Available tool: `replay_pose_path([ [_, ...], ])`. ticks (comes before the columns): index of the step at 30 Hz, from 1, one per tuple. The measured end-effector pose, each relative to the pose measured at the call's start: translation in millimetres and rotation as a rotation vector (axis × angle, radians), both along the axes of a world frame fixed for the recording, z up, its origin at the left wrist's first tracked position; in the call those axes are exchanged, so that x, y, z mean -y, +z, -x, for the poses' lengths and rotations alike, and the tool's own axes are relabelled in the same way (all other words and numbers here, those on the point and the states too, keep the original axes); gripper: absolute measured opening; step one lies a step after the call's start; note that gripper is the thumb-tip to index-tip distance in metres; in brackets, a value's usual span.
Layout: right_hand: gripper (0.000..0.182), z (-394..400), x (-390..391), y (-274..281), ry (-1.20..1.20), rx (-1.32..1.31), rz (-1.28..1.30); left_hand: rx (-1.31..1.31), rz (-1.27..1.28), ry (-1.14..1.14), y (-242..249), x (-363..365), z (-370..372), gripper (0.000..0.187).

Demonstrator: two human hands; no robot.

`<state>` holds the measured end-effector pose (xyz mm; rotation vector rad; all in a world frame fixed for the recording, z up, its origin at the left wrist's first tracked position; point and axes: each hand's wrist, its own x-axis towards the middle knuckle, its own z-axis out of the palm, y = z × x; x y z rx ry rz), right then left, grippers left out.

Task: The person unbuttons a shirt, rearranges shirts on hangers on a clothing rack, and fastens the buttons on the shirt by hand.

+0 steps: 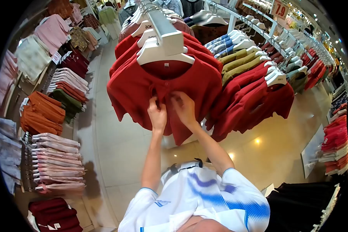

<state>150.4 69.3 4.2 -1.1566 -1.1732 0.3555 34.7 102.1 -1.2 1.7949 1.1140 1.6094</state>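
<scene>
A red buttoned shirt [131, 91] hangs from a white hanger [165, 57] at the front end of a metal rail [158, 29]. My left hand [157, 115] is closed on the left edge of its front placket, fingers curled into the cloth. Beside it, my right hand [183, 109] pinches the other side of the placket, just below the neckline. A small button [166, 83] shows above my hands. Between my fingertips the cloth is bunched, and any button there is hidden. More red shirts hang close behind this one.
On the right, another rail carries red shirts [255, 96], olive shirts [239, 62] and blue patterned ones. Along the left wall hang orange garments [42, 114] and pink striped clothes [58, 162]. Black garments [297, 205] lie at the lower right. A price sign [279, 9] stands at the upper right.
</scene>
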Motion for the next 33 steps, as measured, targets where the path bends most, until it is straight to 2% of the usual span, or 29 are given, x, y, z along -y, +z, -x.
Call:
replay_pose_path([
  [2,0.014,0.8,-4.5,-4.0,0.010,-0.008,-0.008,0.043,-0.010,-0.031,-10.3,-5.5,-3.5,0.023],
  [7,0.015,-3.6,-6.9,4.2,0.002,0.081,-0.018,0.101,0.039,-0.051,-10.8,-0.8,-5.8,0.024],
  [13,0.012,-12.0,3.7,5.5,-0.066,0.278,-0.042,-0.196,-0.029,0.108,3.2,23.7,-7.6,0.031],
  [16,0.013,-16.7,8.4,2.4,-0.091,0.384,-0.068,-0.187,-0.245,0.173,6.5,27.0,-5.4,0.031],
  [18,0.013,-22.9,12.9,6.2,-0.241,0.618,-0.207,-0.134,-0.295,0.227,10.2,32.8,-5.9,0.029],
  [26,0.014,-14.4,25.3,11.5,-0.095,0.367,-0.266,-0.184,-0.287,0.282,16.6,42.3,-9.3,0.021],
  [30,0.014,-15.1,24.2,14.1,-0.076,0.430,-0.304,-0.139,-0.247,0.172,22.0,38.3,-13.3,0.016],
  [33,0.014,-19.0,23.3,13.8,-0.010,0.329,-0.217,-0.133,-0.229,0.108,24.0,37.4,-14.6,0.015],
])
